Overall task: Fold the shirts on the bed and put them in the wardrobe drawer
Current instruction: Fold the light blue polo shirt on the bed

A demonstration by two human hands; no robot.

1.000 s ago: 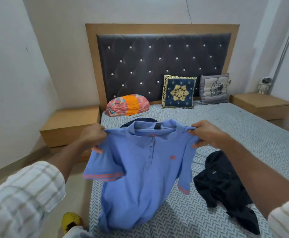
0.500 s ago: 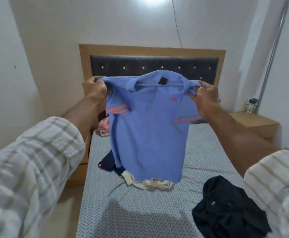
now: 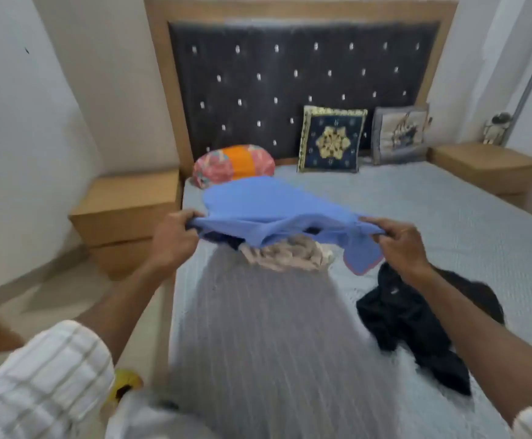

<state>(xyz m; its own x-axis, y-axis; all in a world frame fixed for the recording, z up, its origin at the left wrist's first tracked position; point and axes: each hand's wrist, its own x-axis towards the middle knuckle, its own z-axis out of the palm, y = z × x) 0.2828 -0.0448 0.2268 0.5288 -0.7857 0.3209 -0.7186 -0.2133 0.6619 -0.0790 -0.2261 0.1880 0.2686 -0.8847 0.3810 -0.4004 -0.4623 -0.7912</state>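
Note:
A light blue polo shirt (image 3: 268,204) is stretched out flat in the air above the bed (image 3: 416,217), its body billowing away from me. My left hand (image 3: 176,239) grips its left shoulder and my right hand (image 3: 397,242) grips its right shoulder, with one sleeve hanging below. Under the shirt lies a crumpled beige shirt (image 3: 290,255), and a dark navy garment (image 3: 223,240) shows beside it. A black shirt (image 3: 407,324) lies bunched on the bed to the right, below my right forearm. The picture is motion-blurred.
A rolled pink and orange bolster (image 3: 233,164) and two cushions (image 3: 332,139) lean at the tufted headboard (image 3: 290,74). Wooden bedside tables stand at the left (image 3: 125,210) and right (image 3: 486,166). A yellow object (image 3: 125,383) sits on the floor by the bed's near left corner.
The blue shirt, held upright high before the headboard half a second ago, has swung down and forward and now spreads flat over the bed. Both hands kept their hold on the shoulders.

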